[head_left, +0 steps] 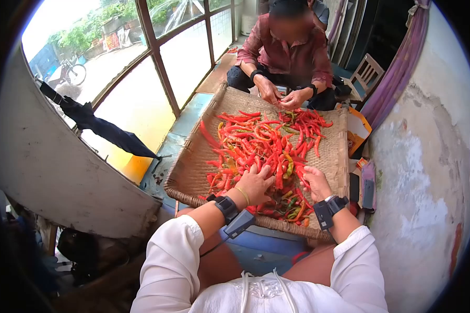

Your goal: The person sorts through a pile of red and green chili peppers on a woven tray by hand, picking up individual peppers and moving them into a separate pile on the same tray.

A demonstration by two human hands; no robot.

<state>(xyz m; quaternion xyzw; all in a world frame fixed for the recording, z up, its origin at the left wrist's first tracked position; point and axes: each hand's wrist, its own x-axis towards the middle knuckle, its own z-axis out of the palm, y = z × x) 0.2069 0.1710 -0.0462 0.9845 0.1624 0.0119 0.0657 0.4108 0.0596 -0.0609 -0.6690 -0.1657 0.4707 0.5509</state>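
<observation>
A heap of red chili peppers [245, 148], with some green and yellowish ones among them, lies in a wide woven basket tray [193, 169]. My left hand [253, 187] rests on the near part of the heap, fingers apart and palm down. On the heap's right side my right hand [317, 183] has its fingers curled closed at a red chili pepper [300, 175]; part of the grip is hidden. Darker green and red peppers [290, 204] lie between my hands at the tray's near edge.
Across the tray a person in a red shirt [292, 47] crouches, both hands [282, 98] together over the far peppers. A folded umbrella [102, 125] hangs by the window at left. A wooden chair [365, 75] and a rough wall [418, 172] are at right.
</observation>
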